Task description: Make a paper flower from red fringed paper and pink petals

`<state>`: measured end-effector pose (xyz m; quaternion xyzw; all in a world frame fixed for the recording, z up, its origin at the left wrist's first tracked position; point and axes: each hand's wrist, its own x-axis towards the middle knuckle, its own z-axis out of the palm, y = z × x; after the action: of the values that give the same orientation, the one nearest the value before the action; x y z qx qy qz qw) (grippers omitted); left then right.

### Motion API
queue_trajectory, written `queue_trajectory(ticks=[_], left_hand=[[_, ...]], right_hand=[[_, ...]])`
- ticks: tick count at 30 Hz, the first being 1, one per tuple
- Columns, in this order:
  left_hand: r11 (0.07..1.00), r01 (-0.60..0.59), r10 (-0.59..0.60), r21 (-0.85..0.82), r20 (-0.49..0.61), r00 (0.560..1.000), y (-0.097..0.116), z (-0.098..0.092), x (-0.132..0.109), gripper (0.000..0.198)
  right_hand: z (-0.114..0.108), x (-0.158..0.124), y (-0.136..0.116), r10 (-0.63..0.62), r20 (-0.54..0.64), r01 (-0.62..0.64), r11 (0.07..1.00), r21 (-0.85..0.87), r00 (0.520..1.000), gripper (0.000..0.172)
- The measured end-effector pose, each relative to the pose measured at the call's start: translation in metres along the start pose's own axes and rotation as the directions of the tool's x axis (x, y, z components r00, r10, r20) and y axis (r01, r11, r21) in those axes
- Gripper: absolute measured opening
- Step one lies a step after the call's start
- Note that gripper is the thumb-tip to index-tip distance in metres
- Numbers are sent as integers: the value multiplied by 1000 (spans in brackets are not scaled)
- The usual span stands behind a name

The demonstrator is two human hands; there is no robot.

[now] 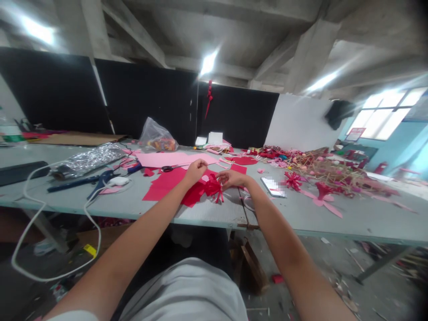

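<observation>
My left hand [197, 171] is curled just above a red paper flower [212, 188], and its fingers hide whatever may lie inside them. My right hand [232, 178] pinches the flower's looped strips from the right. Under the flower and my left wrist spreads a red felt sheet [163, 186]. A pink sheet [174, 159] lies beyond it, with black-handled scissors [170, 168] on its near edge. A phone [272, 187] with a blurred screen lies right of my right hand.
The grey worktable [214, 218] holds a spiky red flower [293, 180], a pink-and-red flower [323, 198] and a heap of sticks with red trimmings [329, 171]. Left stand a foil roll [88, 160], a blue-handled tool [100, 180] and a white cable [33, 223]. A plastic bag [157, 136] sits behind.
</observation>
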<state>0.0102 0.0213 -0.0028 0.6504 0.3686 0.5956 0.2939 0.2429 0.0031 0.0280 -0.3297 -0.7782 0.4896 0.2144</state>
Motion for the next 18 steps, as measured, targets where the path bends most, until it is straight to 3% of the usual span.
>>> queue_trajectory(ticks=[6,10,18], left_hand=[[1000,22,-22,-6,-19,1000,1,0,1,12],[999,47,-47,-8,-23,999,0,1,1,12],[991,129,-130,25,31,991,-2,3,-3,11]], right_hand=[[-5,1,5,-95,-88,96,995,17,992,49],[-11,2,14,-70,-177,66,997,-27,982,59],[-16,4,25,-51,-135,49,999,-25,989,66]])
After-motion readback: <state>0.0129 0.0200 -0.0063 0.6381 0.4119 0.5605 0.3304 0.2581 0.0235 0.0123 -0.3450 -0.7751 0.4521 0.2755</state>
